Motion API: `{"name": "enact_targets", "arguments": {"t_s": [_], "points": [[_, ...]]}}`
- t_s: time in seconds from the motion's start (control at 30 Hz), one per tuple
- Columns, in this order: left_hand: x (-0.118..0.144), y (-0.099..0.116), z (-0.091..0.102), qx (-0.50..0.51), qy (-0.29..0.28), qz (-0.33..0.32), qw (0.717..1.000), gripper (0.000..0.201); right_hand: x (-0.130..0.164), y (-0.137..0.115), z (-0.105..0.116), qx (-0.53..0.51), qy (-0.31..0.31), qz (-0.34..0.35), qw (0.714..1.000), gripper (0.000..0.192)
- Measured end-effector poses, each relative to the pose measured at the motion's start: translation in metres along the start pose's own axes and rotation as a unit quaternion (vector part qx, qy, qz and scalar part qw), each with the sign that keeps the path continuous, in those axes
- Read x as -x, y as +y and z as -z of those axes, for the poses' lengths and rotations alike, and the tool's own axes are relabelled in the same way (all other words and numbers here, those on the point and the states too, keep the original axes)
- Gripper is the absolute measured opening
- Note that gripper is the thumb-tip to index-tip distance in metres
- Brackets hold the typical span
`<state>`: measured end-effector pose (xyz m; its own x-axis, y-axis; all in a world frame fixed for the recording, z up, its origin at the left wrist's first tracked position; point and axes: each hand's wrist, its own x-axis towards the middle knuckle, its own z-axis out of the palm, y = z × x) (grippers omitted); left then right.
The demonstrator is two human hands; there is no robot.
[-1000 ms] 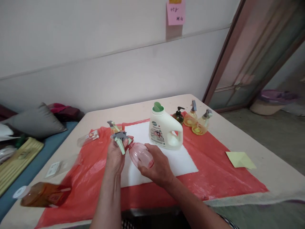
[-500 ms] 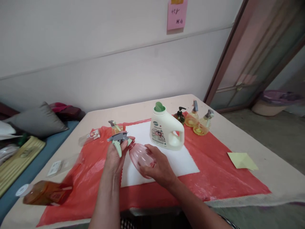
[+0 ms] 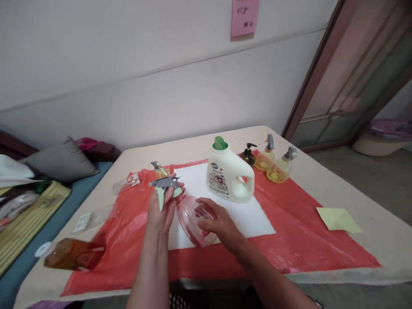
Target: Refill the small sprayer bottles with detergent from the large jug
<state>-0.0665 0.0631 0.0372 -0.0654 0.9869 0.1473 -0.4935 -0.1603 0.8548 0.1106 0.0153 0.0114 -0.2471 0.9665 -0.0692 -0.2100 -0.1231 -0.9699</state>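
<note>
We read handwriting on the pink sticky note (image 3: 244, 17) on the wall above the white detergent jug (image 3: 229, 176): what looks like "45" and a further mark, with two characters below too small to tell. The jug's front label (image 3: 219, 180) carries a round green logo and print we cannot make out.

The pink spray bottle (image 3: 195, 221) is clear, glossy plastic; its grey and pale green trigger head (image 3: 165, 187) is matt plastic. The red sheet (image 3: 289, 240) looks like shiny woven plastic, the white sheet (image 3: 247, 216) like matt paper. The cream jug (image 3: 229, 177) is smooth, opaque plastic, and the table cover (image 3: 380, 240) is coarse cloth.
</note>
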Motion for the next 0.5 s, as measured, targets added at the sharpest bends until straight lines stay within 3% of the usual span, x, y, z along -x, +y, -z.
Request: {"name": "enact_targets", "arguments": {"t_s": [0.17,0.27,0.4,0.5], "points": [[0.000,-0.003,-0.001,0.039,-0.007,0.014,0.999,0.034,0.000,0.008,-0.005,-0.090,0.006,0.009,0.996,0.055],[0.002,-0.001,-0.001,0.045,-0.013,0.027,0.999,0.035,0.001,0.015,-0.009,-0.201,-0.033,-0.031,0.979,0.052],[0.006,0.002,-0.003,0.058,-0.022,0.055,0.997,0.038,0.003,0.023,-0.012,-0.391,-0.108,-0.150,0.902,0.054],[0.008,0.001,-0.008,0.059,-0.024,0.061,0.996,0.041,0.003,0.028,-0.012,-0.454,-0.170,-0.196,0.852,0.060]]}}
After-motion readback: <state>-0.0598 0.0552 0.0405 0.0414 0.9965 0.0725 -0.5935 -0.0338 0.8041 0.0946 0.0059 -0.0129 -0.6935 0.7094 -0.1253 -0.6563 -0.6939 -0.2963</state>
